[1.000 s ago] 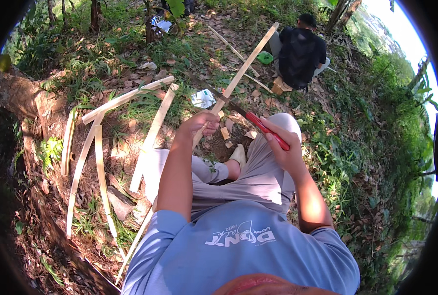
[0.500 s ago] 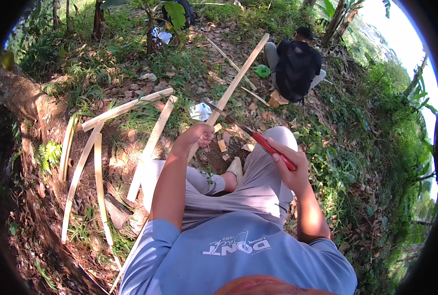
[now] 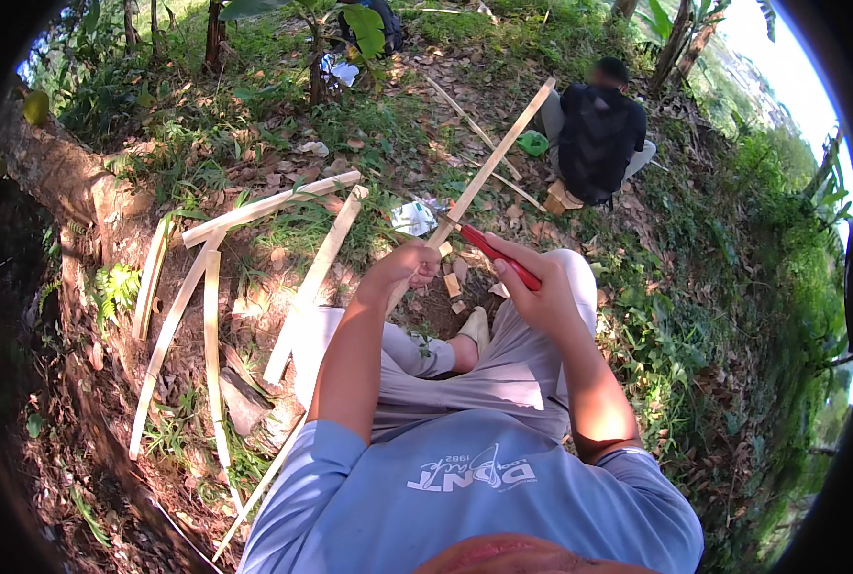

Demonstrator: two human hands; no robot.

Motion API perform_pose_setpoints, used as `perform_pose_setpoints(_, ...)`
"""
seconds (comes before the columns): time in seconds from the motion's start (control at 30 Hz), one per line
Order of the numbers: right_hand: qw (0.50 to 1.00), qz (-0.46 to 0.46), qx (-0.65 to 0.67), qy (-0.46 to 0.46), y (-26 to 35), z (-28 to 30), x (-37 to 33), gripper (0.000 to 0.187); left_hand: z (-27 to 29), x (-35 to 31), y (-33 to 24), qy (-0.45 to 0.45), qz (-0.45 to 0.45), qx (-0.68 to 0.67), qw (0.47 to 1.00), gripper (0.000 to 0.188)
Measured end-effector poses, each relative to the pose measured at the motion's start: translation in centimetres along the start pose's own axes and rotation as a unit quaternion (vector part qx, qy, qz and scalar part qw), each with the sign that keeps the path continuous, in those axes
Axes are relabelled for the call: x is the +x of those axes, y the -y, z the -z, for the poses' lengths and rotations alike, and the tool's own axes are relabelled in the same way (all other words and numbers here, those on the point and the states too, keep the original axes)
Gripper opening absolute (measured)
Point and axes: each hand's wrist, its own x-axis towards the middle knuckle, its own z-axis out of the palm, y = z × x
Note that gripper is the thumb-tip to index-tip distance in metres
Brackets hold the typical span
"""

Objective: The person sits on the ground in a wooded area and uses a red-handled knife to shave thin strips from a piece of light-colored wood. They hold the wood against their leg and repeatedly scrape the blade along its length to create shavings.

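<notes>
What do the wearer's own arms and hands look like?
Left hand and right hand: both bare, no gloves. No watch or band shows at either wrist; rings too small to tell. Forearms uncovered. Short, plain blue sleeves, same colour as the shirt.

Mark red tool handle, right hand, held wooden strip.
Red tool handle (image 3: 486,245), head view: grip's front half.
Right hand (image 3: 547,295), head view: middle of hand.
Held wooden strip (image 3: 498,158), head view: upper stretch.

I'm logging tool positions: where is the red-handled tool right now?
In the head view, just right of centre, the red-handled tool is in the right hand, its front end at the wooden strip in the left hand.
</notes>
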Motion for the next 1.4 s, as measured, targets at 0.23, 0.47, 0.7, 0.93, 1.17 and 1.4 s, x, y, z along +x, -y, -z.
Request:
perform_pose_setpoints(0.23, 0.997, -0.006, -0.079, 0.004, 1.9, 5.8, -7.5, 0.039, 1.6, 0.8, 0.0, 0.082, -0.001, -0.047, 0.995, 0.017)
perform_pose_setpoints(0.47, 0.986, -0.055, -0.147, 0.048, 7.4, 11.4, -10.5, 0.042, -0.9, 0.1, 0.1, 0.029, -0.007, -0.045, 0.999, 0.024)
perform_pose_setpoints(0.7, 0.998, -0.038, -0.032, 0.032, 1.8, 3.5, -3.9, 0.036, -1.9, -2.1, 0.5, -0.021, -0.007, -0.024, 0.999, 0.019)
perform_pose_setpoints(0.93, 0.999, -0.01, 0.034, 0.029, -1.8, -1.8, 0.4, 0.036, 0.0, -4.2, 1.2, -0.06, -0.002, 0.02, 0.998, 0.015)
perform_pose_setpoints(1.17, 0.997, -0.024, -0.041, 0.068, 0.6, -0.7, -4.9, 0.04, -2.5, -5.7, 2.0, -0.15, -0.042, 0.18, 0.971, 0.012)
perform_pose_setpoints(1.4, 0.996, -0.016, -0.078, 0.036, 1.2, -0.6, -9.5, 0.046, -2.4, -6.9, 4.0, -0.2, -0.061, 0.325, 0.922, 0.037)
